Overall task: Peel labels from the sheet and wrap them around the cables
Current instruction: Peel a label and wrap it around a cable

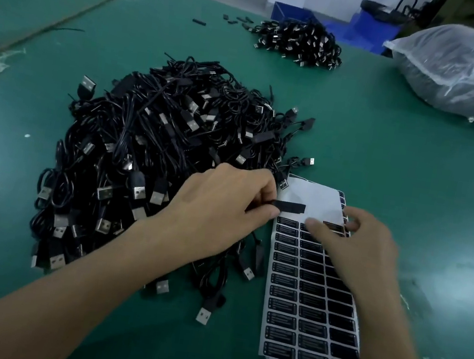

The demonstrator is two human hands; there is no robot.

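At the top row of the sheet [313, 198], below the bare backing: a label [334, 226], thin, light, limp, sticky, probably quick to curl; best lifted by one corner. Apparently pinched between thumb and forefinger of the right hand [366, 254], though blurred. Just above, a stiff slim cable end [290, 207], pinched in curled fingertips of the left hand [219, 207]. Behind, the cable pile [165, 153].

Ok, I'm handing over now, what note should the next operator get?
The left hand pinches a cable's black block over the label sheet.
The right hand has its fingers pinching a label at the top printed row.
Done: the sheet's upper rows are bare.
Left: wrap this label, then most of the sheet. The USB cable pile lies beside it.
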